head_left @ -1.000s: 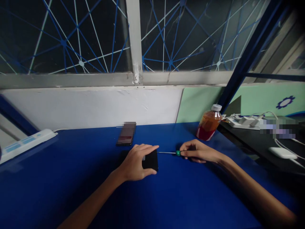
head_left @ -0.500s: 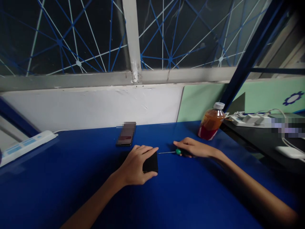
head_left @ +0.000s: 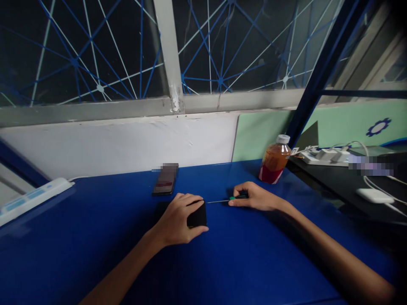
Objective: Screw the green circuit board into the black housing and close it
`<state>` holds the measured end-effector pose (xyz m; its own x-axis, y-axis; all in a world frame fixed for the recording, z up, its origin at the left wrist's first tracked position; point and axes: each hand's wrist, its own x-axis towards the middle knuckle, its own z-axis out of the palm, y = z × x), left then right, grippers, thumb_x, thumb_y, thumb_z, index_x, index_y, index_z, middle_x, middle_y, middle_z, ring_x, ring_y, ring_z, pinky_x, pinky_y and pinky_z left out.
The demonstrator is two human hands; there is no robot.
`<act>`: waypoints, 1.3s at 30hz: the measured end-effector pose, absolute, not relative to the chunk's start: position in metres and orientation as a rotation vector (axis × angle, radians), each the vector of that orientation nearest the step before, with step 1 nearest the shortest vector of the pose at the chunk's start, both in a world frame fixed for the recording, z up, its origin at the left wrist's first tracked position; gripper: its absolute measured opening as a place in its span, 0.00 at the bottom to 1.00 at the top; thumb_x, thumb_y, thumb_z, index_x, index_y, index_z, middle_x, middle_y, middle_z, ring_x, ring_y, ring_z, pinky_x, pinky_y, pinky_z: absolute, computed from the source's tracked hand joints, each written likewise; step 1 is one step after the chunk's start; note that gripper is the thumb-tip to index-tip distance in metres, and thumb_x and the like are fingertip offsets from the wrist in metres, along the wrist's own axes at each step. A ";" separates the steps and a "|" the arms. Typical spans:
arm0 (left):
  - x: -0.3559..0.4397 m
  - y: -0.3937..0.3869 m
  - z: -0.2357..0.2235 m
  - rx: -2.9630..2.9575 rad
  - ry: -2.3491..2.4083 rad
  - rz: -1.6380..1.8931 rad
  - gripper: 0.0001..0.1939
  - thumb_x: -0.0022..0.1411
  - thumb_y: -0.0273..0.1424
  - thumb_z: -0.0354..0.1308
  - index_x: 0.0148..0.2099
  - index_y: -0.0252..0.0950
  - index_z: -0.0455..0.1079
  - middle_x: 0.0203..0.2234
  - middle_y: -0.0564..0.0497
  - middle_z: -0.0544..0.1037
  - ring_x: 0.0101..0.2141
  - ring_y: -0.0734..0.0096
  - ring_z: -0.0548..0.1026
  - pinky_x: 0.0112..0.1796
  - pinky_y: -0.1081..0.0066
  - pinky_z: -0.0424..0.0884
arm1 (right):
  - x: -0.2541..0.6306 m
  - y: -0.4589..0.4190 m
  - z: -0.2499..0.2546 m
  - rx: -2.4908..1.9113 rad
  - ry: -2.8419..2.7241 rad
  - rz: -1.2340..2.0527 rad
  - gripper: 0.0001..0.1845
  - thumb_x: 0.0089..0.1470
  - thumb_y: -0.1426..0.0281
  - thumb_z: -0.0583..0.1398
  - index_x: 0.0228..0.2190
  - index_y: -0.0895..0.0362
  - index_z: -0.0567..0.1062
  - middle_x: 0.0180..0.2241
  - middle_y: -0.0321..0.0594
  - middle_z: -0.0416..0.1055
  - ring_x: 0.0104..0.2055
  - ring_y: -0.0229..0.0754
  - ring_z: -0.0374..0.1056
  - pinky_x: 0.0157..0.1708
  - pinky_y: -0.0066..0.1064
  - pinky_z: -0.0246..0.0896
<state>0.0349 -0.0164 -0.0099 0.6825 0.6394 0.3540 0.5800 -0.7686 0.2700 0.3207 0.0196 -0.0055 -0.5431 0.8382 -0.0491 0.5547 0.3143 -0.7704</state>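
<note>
My left hand (head_left: 179, 220) lies over a flat black phone-like device (head_left: 197, 217) on the blue table (head_left: 95, 237), thumb at its near edge and fingers on its top. My right hand (head_left: 254, 197) grips a thin screwdriver (head_left: 222, 200) with a green-and-black handle. Its metal shaft points left, and the tip touches the right edge of the black device. Most of the device is hidden under my left hand.
A second phone (head_left: 165, 180) lies farther back near the white wall. An orange drink bottle (head_left: 274, 160) stands at the back right. A white power strip (head_left: 32, 195) sits at the left edge. On the black desk to the right are another power strip (head_left: 321, 156) and a white charger (head_left: 375, 195).
My right hand has shifted its grip along the screwdriver handle and moved slightly left. My left hand has curled tighter over the black device. The view has drifted a little.
</note>
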 end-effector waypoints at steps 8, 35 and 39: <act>0.035 -0.016 -0.011 2.771 0.987 0.651 0.30 0.53 0.43 0.63 0.55 0.36 0.64 0.49 0.42 0.72 0.47 0.52 0.69 0.47 0.50 0.62 | 0.314 0.010 0.000 -1.305 -2.290 1.062 0.27 0.55 0.50 0.53 0.21 0.59 0.72 0.19 0.35 0.64 0.20 0.33 0.55 0.21 0.27 0.48; 0.035 -0.018 -0.010 2.802 0.975 0.640 0.29 0.55 0.43 0.61 0.56 0.37 0.63 0.49 0.40 0.72 0.46 0.51 0.70 0.46 0.49 0.63 | 0.314 0.006 0.006 -1.296 -2.490 0.454 0.16 0.58 0.57 0.54 0.32 0.56 0.73 0.24 0.37 0.69 0.24 0.37 0.61 0.26 0.30 0.48; 0.035 -0.018 -0.010 2.800 0.974 0.652 0.29 0.55 0.43 0.61 0.56 0.36 0.64 0.49 0.40 0.72 0.46 0.51 0.70 0.45 0.50 0.63 | 0.318 0.008 0.005 -1.258 -2.526 0.402 0.17 0.52 0.54 0.60 0.30 0.56 0.76 0.29 0.39 0.70 0.28 0.38 0.63 0.28 0.29 0.51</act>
